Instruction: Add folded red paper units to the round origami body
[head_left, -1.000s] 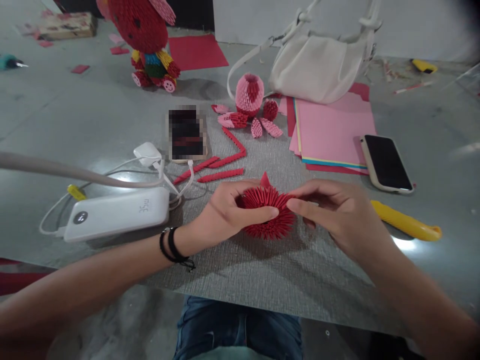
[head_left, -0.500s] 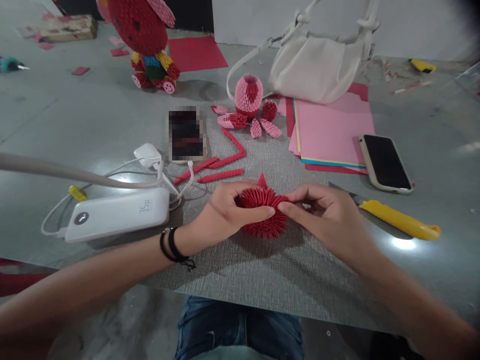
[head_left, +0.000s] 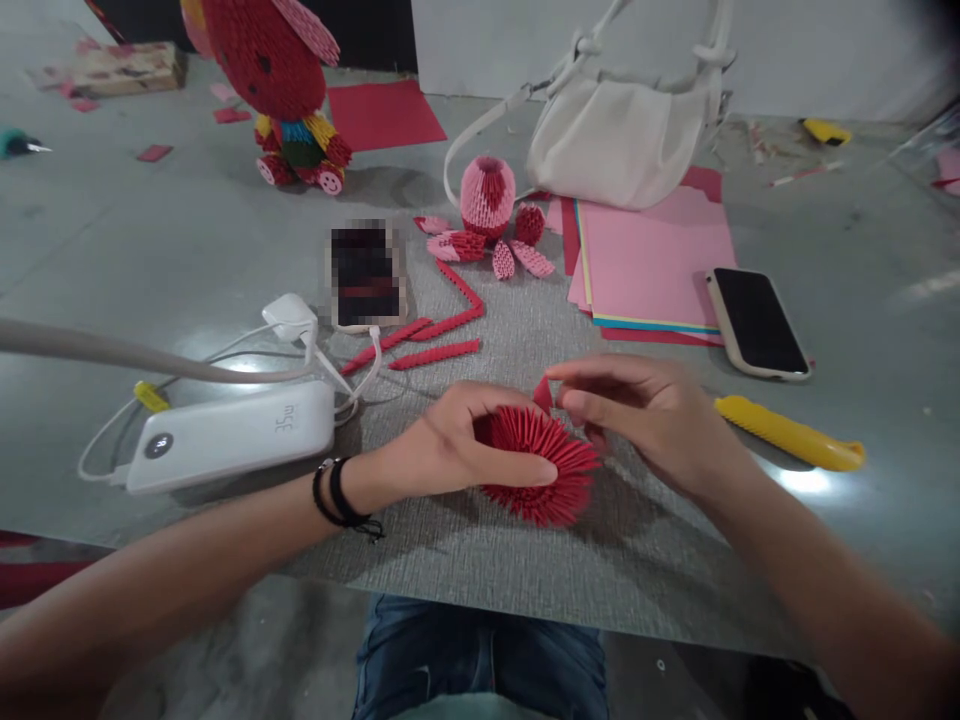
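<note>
My left hand is closed on a round, spiky red folded-paper piece, its thumb lying across the middle. The ball-like piece is made of many pointed units and is tilted just above the table. At its far rim a small red paper triangle sticks up. My right hand has its index fingertip and thumb at this triangle; its other fingers are partly hidden. Red strips of nested paper units lie beyond my left hand. A yellow-handled knife rests to the right, its blade hidden behind my right hand.
A white power bank with cables lies left, near a phone. Pink and red paper sheets, another phone and a white handbag are beyond. Folded-paper parts and a red paper figure stand farther back.
The spiky red piece has moved nearer to me and tilted. My right hand has shifted from its right rim to the small triangle at the far rim. The view has shifted slightly.
</note>
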